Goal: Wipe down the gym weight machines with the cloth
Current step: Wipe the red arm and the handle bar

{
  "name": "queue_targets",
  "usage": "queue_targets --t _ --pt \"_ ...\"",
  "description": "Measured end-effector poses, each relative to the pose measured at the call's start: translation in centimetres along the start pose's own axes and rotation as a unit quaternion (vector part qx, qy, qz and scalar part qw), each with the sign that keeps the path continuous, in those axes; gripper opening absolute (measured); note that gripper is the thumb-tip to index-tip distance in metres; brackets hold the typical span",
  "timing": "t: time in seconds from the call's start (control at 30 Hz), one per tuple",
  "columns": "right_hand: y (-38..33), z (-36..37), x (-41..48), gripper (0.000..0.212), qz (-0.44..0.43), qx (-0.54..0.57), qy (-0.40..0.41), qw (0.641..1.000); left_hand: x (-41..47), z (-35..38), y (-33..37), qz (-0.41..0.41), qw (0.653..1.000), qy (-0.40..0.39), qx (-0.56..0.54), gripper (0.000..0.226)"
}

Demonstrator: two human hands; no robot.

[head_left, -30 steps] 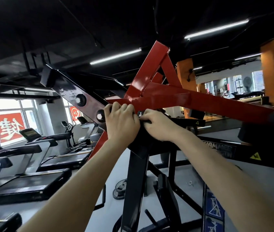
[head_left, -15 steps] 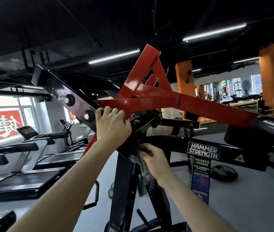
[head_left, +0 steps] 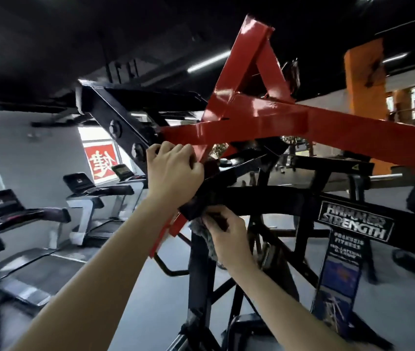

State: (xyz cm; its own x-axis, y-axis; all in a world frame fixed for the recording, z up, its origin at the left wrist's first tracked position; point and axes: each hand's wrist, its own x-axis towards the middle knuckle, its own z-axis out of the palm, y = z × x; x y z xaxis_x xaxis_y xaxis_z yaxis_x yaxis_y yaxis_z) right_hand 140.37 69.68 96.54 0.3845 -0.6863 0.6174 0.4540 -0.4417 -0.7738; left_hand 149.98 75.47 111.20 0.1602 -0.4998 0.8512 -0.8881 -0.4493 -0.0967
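A weight machine with red bars (head_left: 259,120) and a black frame (head_left: 264,198) fills the middle of the head view. My left hand (head_left: 173,173) grips the frame where the red and black bars meet, fingers curled over its edge. Lower down, my right hand (head_left: 226,236) holds a grey cloth (head_left: 204,231) against the underside of the black curved beam, at the top of the black upright post (head_left: 199,274). Most of the cloth is hidden by the hand and the beam.
Several treadmills (head_left: 85,188) stand in a row on the left by the windows. A "Hammer Strength" plate (head_left: 353,224) and an instruction placard (head_left: 340,272) sit on the right of the machine. Orange pillars (head_left: 364,72) rise at the back right. Grey floor (head_left: 150,300) lies below.
My right hand left the joint beside my left hand and dropped with the cloth under the black beam, staying there. My left hand kept its grip. The camera moved closer.
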Motion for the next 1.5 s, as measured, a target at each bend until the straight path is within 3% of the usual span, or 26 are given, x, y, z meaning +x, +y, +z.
queue_targets --t 0.2,0.33,0.43,0.6,0.73,0.77,0.9,1.1,1.23,1.33,1.43,1.5 --pt "-0.1 0.1 0.9 0.017 -0.010 0.120 0.046 0.992 -0.5 -0.4 0.6 -0.013 1.000 -0.004 0.003 0.024" --pt "1.2 0.9 1.0 0.013 0.008 0.121 0.027 0.992 -0.2 -0.4 0.9 -0.019 1.000 0.015 -0.009 0.018" --pt "1.4 0.7 0.7 0.014 0.072 0.165 -0.016 0.984 -0.2 -0.5 0.8 -0.023 0.999 0.025 -0.022 0.017" --pt "0.7 2.2 2.4 0.018 0.210 0.381 0.046 0.899 -0.2 0.3 1.2 -0.024 0.999 0.033 -0.021 0.022" --pt "0.9 2.4 2.1 0.011 0.254 0.474 0.019 0.843 -0.3 0.4 1.3 -0.025 0.999 0.023 -0.017 0.022" --pt "0.8 1.7 1.7 0.011 0.249 0.469 0.006 0.847 -0.4 0.4 1.3 -0.027 0.999 0.023 -0.020 0.021" --pt "0.1 -2.3 -0.1 0.016 0.195 0.339 -0.023 0.920 -1.4 0.5 1.8 -0.031 0.999 0.015 -0.035 0.017" --pt "-6.5 -6.2 5.0 0.014 0.033 0.313 -0.016 0.949 0.5 -0.4 1.0 -0.024 0.993 0.019 -0.114 0.010" --pt "-9.1 -1.5 11.9 0.015 -0.042 0.231 0.003 0.972 4.8 -2.5 -1.9 -0.086 0.979 0.110 -0.147 0.013" --pt "-12.1 2.4 16.1 0.017 -0.109 0.179 -0.022 0.978 8.5 -4.3 -5.2 -0.147 0.969 0.173 -0.097 0.019" --pt "-14.7 6.8 20.7 0.018 -0.158 0.120 -0.049 0.979 11.9 -6.0 -8.9 -0.209 0.957 0.194 -0.048 0.025" --pt "-15.3 9.8 23.9 0.015 -0.137 0.091 -0.053 0.985 14.0 -6.7 -11.3 -0.253 0.951 0.172 -0.043 0.035"
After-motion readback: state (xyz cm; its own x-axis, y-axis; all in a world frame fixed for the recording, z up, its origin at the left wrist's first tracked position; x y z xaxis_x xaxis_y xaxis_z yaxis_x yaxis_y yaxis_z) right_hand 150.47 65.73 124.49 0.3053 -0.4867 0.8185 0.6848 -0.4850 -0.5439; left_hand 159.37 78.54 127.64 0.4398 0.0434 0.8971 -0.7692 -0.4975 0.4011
